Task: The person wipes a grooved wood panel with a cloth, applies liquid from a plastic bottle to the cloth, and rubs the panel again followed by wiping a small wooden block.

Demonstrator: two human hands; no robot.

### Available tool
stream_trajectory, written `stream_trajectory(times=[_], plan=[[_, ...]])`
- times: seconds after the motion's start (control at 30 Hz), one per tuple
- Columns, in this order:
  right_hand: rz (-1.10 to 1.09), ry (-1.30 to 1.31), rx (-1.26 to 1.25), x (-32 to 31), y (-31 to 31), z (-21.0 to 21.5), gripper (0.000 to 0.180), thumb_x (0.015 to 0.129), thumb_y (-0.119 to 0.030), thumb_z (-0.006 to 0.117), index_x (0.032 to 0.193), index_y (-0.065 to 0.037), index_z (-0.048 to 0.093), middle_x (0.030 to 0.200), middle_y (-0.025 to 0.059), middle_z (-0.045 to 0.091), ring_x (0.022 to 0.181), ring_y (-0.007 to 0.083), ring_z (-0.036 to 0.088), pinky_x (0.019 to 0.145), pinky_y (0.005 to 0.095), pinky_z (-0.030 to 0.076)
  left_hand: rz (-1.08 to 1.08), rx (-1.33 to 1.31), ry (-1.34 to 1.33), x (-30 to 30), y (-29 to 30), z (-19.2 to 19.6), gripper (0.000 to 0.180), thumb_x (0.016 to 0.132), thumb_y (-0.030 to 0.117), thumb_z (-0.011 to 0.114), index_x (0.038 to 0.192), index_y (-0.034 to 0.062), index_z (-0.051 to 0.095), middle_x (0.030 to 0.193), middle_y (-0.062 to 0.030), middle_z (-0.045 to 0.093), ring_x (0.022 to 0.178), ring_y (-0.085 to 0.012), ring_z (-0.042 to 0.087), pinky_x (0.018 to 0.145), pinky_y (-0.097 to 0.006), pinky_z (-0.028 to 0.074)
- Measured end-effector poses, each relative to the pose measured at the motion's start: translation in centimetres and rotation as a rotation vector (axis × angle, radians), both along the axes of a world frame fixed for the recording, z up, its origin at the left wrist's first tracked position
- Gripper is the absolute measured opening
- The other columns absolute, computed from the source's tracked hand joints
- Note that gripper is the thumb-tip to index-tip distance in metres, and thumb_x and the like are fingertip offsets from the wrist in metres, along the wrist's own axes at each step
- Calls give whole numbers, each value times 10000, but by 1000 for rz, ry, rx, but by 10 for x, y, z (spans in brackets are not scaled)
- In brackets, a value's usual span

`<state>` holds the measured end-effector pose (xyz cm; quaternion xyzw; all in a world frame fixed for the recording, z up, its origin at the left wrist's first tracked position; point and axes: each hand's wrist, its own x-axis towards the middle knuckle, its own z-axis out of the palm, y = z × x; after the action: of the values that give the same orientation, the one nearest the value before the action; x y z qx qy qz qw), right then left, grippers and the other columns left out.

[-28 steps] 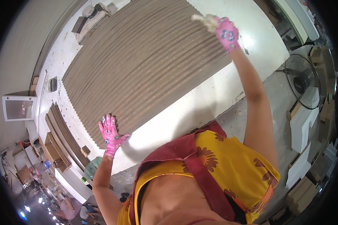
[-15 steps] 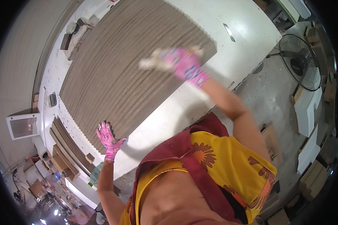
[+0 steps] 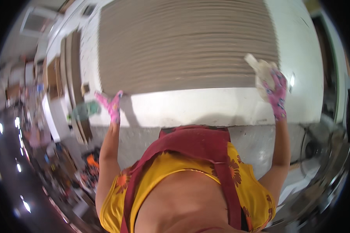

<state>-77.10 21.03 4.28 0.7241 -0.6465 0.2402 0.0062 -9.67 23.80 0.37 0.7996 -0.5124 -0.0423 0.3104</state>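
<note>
Long grey-brown strips (image 3: 182, 46) lie side by side in a ribbed layer on a white table (image 3: 182, 106). My left hand (image 3: 112, 105), in a pink patterned glove, is at their near left corner. Its thumb and fingers are spread and hold nothing. In a matching glove, my right hand (image 3: 277, 91) grips a crumpled cream cloth (image 3: 263, 73) at the near right corner of the strips. One end of the cloth sticks out over the ribbed surface. Motion blurs the strips and the cloth somewhat.
Brown boards (image 3: 74, 66) stand left of the strips, with a green bottle (image 3: 83, 111), a small block (image 3: 85, 88) and an open cardboard box (image 3: 53, 77) nearby. A blurred fan (image 3: 310, 149) is beyond the table's near edge at right.
The view has turned, so the strips now run across it. My right hand has carried the cloth from over the strips to their right end. My left hand stays at the near left corner.
</note>
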Motion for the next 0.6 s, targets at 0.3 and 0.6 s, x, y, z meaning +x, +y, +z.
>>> stream_trajectory(times=[0.3,0.6], plan=[[708,216,208,136,-59,14,587,641,-349,770,1200,-264,614,1232,34,570,1142,286,495,955,445,390,18,-234,682,6,3,-14,1186,582,96,884,1471,-46,112,1491,-195,248,1384,-259,249,1147,-340,198],[1222,171,130,471,-83,-2,621,708,-333,716,1300,-289,532,1324,92,495,1251,364,417,937,516,396,46,-281,587,6,-1,-17,1180,604,117,872,1487,-4,98,1488,-178,260,1371,-250,277,1144,-333,225]])
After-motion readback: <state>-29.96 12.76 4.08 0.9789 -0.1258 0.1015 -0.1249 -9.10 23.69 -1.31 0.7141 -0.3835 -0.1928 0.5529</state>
